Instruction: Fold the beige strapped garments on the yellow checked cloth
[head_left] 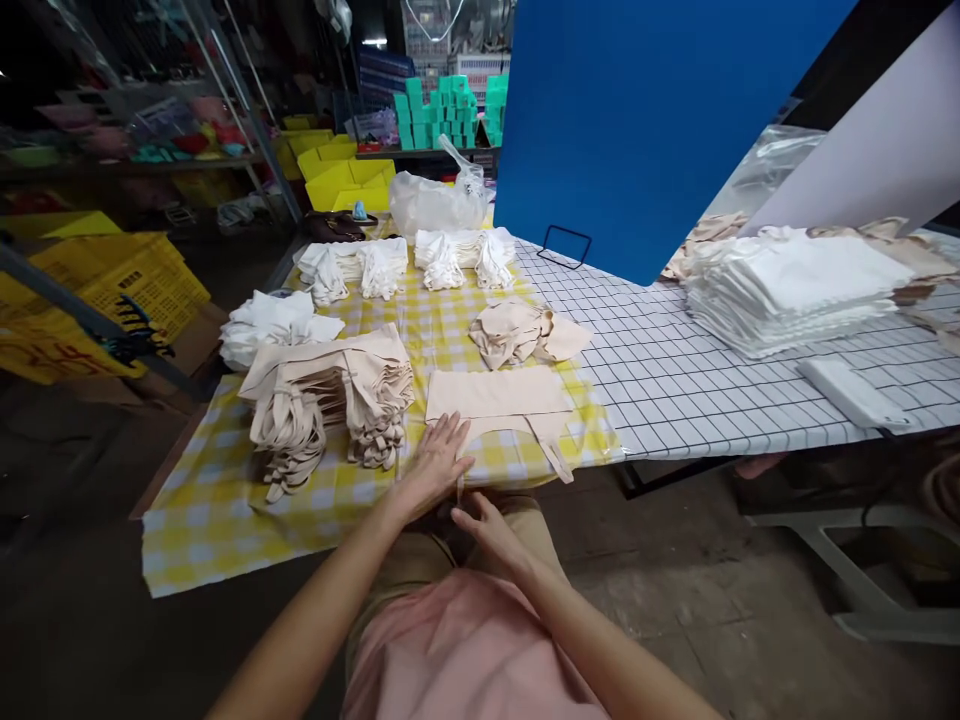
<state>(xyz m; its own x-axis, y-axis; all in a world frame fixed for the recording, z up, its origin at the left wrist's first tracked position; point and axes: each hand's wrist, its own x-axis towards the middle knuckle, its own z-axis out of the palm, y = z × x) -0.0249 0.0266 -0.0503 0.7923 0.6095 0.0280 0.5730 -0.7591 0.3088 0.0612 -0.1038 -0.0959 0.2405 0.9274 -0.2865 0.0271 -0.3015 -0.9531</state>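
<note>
A beige strapped garment (499,395), which looks like a camisole or bra top, lies flat near the table's front edge. One strap (551,445) trails over the cloth at its right. My left hand (436,455) rests on its lower left part, fingers stretched out. Just below the table edge is my right hand (487,530), thumb and forefinger apart, close to the end of the other strap; its remaining fingers are hidden. To the left stands a thick stack of beige garments (337,375) with bunched straps hanging forward. Behind the flat piece lies a crumpled beige heap (517,330).
White folded bundles (457,250) and a plastic bag (435,200) sit toward the back. A big blue board (615,120) rises at centre right. On the grid-patterned cloth (660,400) are a white fabric stack (795,285) and a white flat object (851,393). Yellow crates (150,280) stand left.
</note>
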